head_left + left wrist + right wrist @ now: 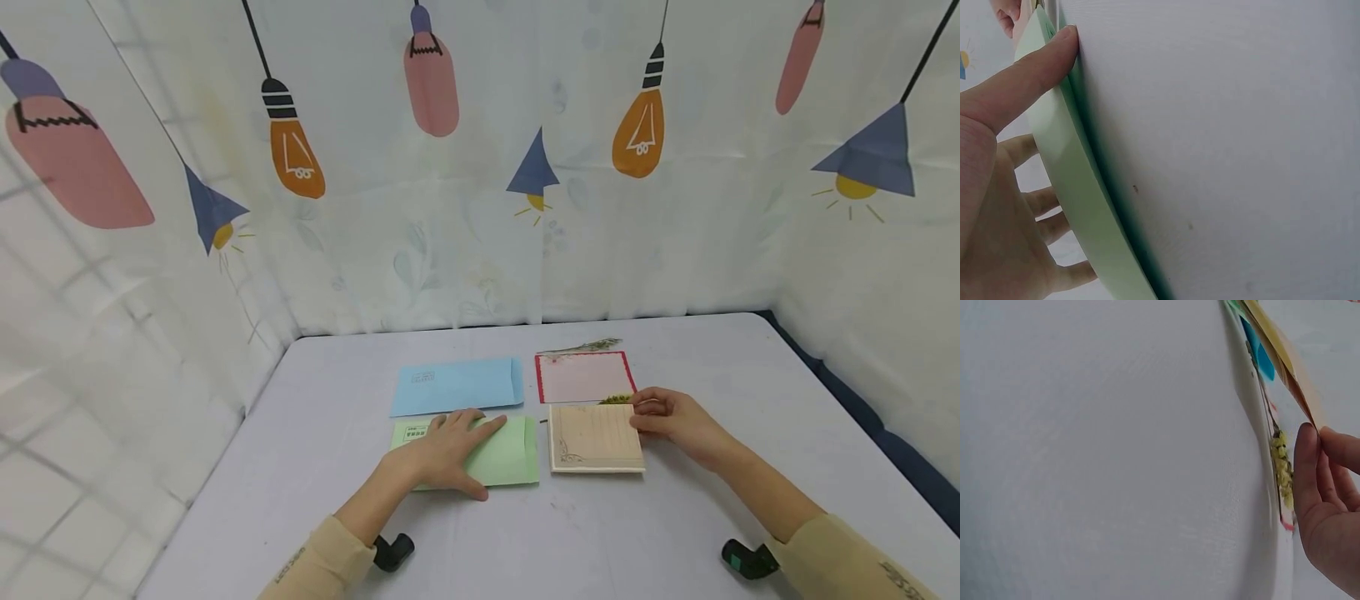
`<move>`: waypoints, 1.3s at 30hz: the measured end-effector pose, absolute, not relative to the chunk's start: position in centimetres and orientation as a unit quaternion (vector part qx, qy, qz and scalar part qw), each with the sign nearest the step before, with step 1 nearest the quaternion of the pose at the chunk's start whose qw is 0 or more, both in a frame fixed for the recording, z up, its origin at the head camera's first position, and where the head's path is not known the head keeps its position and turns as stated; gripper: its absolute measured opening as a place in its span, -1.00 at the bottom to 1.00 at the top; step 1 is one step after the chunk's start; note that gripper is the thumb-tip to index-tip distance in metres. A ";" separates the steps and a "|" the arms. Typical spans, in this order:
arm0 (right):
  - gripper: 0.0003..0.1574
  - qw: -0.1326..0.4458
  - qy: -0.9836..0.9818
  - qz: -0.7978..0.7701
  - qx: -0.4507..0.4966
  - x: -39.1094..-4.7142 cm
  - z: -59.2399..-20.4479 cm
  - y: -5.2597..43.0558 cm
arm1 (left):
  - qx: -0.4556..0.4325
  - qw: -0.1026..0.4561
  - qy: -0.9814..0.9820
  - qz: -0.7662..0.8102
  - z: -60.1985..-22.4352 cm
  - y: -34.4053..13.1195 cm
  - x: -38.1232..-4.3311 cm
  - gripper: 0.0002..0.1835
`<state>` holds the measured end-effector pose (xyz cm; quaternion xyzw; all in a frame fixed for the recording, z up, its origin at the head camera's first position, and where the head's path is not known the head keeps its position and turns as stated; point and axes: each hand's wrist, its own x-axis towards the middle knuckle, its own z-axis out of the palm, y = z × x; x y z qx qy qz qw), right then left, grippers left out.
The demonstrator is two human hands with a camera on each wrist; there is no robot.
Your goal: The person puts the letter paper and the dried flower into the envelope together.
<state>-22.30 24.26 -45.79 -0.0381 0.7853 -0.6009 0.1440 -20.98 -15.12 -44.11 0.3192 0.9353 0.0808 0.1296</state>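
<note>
My left hand (448,454) rests on a light green envelope (517,458), fingers spread across it. In the left wrist view the thumb (1038,75) lies over the near edge of the envelope. My right hand (682,425) pinches the right edge of a wood-grain folded card (596,437) between thumb and fingers. In the right wrist view that card (1285,362) is tilted up off the table at the pinched side. A dried sprig with yellow blossoms (1282,462) lies beneath it; in the head view the card hides most of its stem.
Behind the green envelope lies a blue envelope (457,387). A pink card with a red border (585,379) is behind the wood-grain card, and a thin green sprig (592,345) lies at its far edge. A patterned curtain (480,233) stands behind the white table (337,375).
</note>
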 end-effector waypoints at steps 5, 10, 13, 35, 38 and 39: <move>-0.40 0.141 0.777 -0.611 -0.047 -22.6 -46.0 23.9 | 0.316 0.133 0.936 0.082 -44.0 -15.2 -20.9 0.14; -0.41 0.143 0.760 -0.631 -0.055 -22.7 -46.2 23.2 | 0.318 0.131 0.936 0.080 -44.0 -15.2 -21.0 0.14; -0.41 0.146 0.757 -0.635 -0.057 -22.6 -46.2 22.7 | 0.319 0.129 0.936 0.075 -43.9 -15.2 -21.0 0.15; -0.55 0.108 0.820 -0.556 -0.081 -21.8 -46.1 20.6 | 0.322 0.128 0.935 0.076 -43.8 -15.2 -20.9 0.15; -0.55 0.104 0.826 -0.548 -0.086 -21.8 -46.2 20.5 | 0.321 0.130 0.935 0.080 -43.8 -15.1 -20.8 0.15; -0.56 0.104 0.824 -0.551 -0.086 -21.8 -46.2 20.4 | 0.321 0.130 0.935 0.081 -43.8 -15.1 -20.8 0.15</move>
